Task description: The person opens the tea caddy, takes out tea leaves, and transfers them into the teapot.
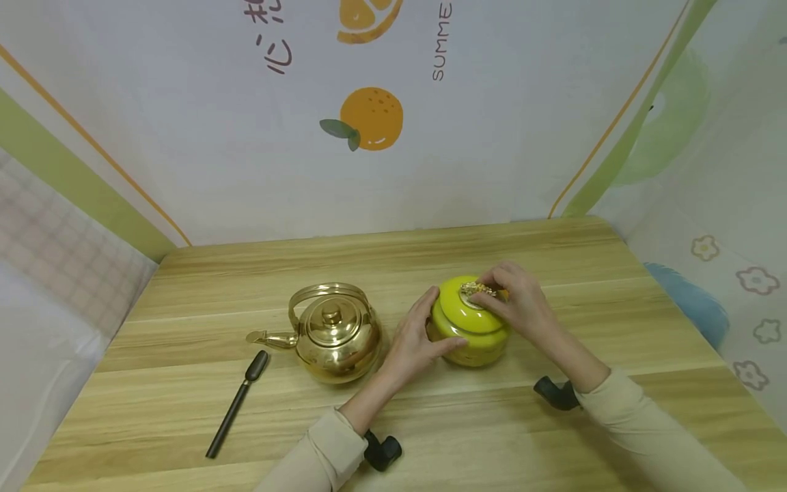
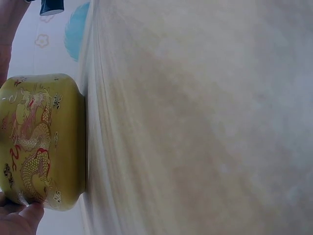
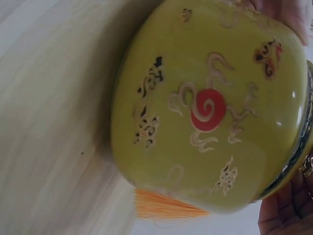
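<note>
A round yellow jar (image 1: 470, 347) stands on the wooden table, painted with a dragon and red-and-gold swirls in the wrist views. Its yellow lid (image 1: 453, 307) sits on top with a gold ornamental knob (image 1: 470, 289). My left hand (image 1: 415, 342) holds the jar's left side, thumb across the front. My right hand (image 1: 519, 301) pinches the knob from the right. In the right wrist view, a dark band (image 3: 288, 169) runs between jar and lid, and an orange tassel (image 3: 166, 204) shows beyond the jar.
Left of the jar stands a shiny gold teapot (image 1: 338, 348), its spout pointing left and its handle raised. A dark narrow scoop (image 1: 236, 406) lies in front of the spout. Behind the wooden table (image 1: 467, 437) hangs a printed cloth (image 1: 479, 157).
</note>
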Demonstrator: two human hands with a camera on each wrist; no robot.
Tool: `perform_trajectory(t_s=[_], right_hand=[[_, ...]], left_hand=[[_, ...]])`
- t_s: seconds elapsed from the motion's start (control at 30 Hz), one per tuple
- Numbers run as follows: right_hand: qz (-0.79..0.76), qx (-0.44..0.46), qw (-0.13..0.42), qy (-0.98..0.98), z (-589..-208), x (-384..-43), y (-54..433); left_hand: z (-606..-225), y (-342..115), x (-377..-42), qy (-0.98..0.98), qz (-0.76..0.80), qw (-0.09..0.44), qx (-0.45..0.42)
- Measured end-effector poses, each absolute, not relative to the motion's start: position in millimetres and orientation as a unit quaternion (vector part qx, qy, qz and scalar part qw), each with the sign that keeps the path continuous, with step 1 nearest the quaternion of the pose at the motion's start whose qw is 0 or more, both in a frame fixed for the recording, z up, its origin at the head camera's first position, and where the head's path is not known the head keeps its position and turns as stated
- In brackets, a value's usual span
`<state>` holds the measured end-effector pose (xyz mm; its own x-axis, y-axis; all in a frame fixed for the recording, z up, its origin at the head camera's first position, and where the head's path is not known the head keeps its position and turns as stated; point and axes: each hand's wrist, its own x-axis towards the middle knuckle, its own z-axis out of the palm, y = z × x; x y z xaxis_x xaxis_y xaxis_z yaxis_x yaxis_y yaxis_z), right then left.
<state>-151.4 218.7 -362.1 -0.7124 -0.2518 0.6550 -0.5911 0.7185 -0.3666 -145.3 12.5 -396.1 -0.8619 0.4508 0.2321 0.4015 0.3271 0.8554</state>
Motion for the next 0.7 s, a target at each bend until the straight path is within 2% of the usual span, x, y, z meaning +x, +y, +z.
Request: perform_trajectory(t_s=[0.7], right_hand=[[0.270,0.279,0.328,-0.861,-370.2,-156.4,216.2]], left_hand=[[-397.5,11.7,-146.7,0.816,0.518,0.022,0.255]])
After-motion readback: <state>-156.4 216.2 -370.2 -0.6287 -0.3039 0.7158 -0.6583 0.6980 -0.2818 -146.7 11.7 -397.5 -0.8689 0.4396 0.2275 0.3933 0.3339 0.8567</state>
